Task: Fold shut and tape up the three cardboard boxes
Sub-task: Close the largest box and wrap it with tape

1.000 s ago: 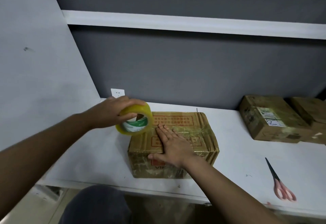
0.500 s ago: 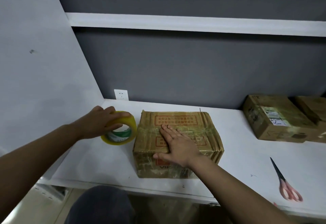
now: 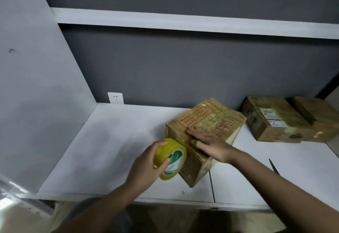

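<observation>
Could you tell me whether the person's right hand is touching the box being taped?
Touching. The head view shows the right hand lying flat with straight fingers on top of the nearest box.

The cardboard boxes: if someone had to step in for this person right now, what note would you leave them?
Left hand: grips the yellow tape roll, held against the near box's left side.
Right hand: fingers flat, pressing on top of the near box.
The near box sits turned at an angle on the white shelf, flaps closed, shiny tape across its top.
Two more boxes, one with a label and one behind it, stand at the right, closed; their taping is hard to judge.
Scissors lie at the right, mostly hidden by the arm.
Left to do: run the tape down the side, cut it, check the other two.
</observation>
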Demonstrator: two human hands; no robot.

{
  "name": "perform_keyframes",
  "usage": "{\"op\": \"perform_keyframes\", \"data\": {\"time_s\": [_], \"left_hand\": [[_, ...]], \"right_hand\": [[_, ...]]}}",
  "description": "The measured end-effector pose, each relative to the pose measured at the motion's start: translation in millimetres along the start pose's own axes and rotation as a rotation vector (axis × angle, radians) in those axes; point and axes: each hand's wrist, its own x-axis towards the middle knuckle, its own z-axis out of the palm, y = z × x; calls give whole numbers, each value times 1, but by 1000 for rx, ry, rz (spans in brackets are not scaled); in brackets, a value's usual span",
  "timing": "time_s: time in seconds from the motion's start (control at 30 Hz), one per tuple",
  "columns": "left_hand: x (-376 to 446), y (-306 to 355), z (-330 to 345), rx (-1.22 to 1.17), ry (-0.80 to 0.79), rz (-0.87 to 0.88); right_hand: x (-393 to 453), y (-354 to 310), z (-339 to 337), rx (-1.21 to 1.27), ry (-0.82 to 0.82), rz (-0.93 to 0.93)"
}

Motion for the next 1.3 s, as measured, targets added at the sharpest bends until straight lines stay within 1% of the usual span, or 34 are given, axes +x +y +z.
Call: {"op": "perform_keyframes", "data": {"time_s": [0.1, 0.17, 0.27, 0.3, 0.37, 0.43, 0.5, 0.57, 0.6, 0.67, 0.73, 0.83, 0.97, 1.07, 1.13, 1.2, 1.3], "left_hand": [[-4, 7, 22, 56, 97, -8], [-7, 8, 30, -4, 121, -32], [-9, 12, 32, -377, 94, -118], [-9, 14, 32, -458, 91, -115], [-6, 18, 35, -512, 93, -107], [-4, 25, 39, -466, 95, -90], [-5, 28, 44, -307, 120, -51], [-9, 26, 51, -154, 144, -23], [-12, 24, 55, -161, 152, -68], [-19, 18, 66, -239, 151, -215], [-22, 15, 74, -221, 165, -275], [-20, 17, 83, -179, 188, -281], [-15, 17, 94, -246, 153, -338], [-14, 17, 99, -322, 144, -361], [-14, 14, 100, -342, 129, -360], [-14, 12, 100, -330, 113, -352], [-14, 10, 98, -294, 81, -338]], "right_hand": [[3, -12, 25, -75, 208, -13], [2, -11, 34, -128, 323, -12], [5, -8, 38, -181, 381, -4], [6, -7, 37, -207, 395, -10], [7, -4, 35, -254, 432, -20], [6, 1, 33, -228, 466, 8], [5, 4, 35, -168, 471, 27], [7, 5, 35, -150, 453, 4], [8, 6, 33, -152, 440, -7], [8, 8, 28, -135, 405, -21], [7, 10, 25, -111, 379, -32], [9, 9, 25, -100, 380, 1], [15, 1, 31, -138, 475, 126], [17, 1, 38, -182, 515, 113], [19, 0, 42, -258, 523, 98], [21, 0, 44, -370, 512, 72], [22, -1, 43, -415, 484, 70]]}}
